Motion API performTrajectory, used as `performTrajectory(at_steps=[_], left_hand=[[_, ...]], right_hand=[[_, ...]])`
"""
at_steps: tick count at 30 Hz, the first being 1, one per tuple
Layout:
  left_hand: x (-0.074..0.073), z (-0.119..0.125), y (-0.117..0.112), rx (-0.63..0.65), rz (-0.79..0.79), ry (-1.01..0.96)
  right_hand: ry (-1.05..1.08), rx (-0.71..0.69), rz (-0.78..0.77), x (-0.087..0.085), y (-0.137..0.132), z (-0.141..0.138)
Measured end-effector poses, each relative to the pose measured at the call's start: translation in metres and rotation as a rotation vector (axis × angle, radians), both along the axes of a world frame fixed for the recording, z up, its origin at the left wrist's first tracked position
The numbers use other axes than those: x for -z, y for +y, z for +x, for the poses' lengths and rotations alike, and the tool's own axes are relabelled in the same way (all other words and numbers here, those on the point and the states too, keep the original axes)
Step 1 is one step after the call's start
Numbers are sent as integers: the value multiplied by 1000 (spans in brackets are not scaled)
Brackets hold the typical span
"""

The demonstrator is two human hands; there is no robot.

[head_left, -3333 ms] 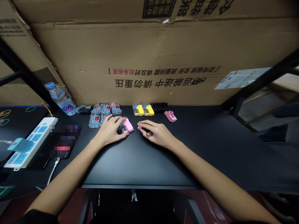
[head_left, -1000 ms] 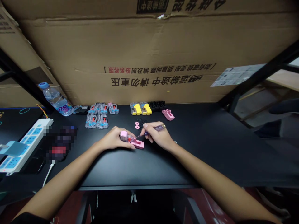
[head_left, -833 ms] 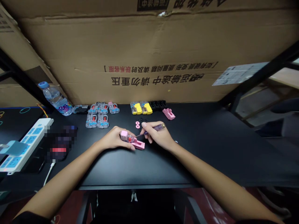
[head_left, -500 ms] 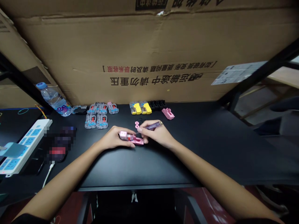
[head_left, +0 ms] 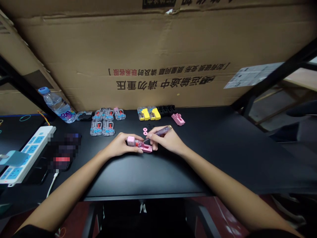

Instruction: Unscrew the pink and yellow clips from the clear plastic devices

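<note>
My left hand is closed around a small pink and clear plastic assembly, low over the black table. The piece has a pink block at its left end, a red part inside, and a slotted pink section at its right. My right hand grips a screwdriver with a clear purplish handle, pen-like and tilted. Its thin shaft points down-left to the middle of the assembly; whether the tip touches is too small to tell. Two pink rings lie just beyond my right fingers, beside tiny black parts.
Several clear plastic assemblies stand at the back left. Yellow pieces, black pieces and a pink piece lie along the cardboard. A water bottle, a power strip and a phone are at left.
The screwdriver's handle has tipped up slightly in my right hand. The assembly remains in my left hand, nearly in the same place.
</note>
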State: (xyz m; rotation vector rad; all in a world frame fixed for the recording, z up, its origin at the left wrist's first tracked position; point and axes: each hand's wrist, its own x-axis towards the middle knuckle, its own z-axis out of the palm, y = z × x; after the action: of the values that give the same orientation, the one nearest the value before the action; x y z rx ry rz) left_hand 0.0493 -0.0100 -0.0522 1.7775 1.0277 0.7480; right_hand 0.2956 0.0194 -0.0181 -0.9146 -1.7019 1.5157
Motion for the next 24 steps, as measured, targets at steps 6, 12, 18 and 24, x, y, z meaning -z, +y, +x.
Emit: performTrajectory(at_steps=[6,12,18,24], left_hand=[[-1,0,-1,4,32,-2],[-1,0,-1,17,58,30],[-3,1,-1,25,42,26],[-2,1,-2,46,16,35]], right_hand=[[5,25,23,4,-1,-1],[-18,12,77,8,0,1],[-87,17,335,8,0,3],[-81,-40,338,10,2,2]])
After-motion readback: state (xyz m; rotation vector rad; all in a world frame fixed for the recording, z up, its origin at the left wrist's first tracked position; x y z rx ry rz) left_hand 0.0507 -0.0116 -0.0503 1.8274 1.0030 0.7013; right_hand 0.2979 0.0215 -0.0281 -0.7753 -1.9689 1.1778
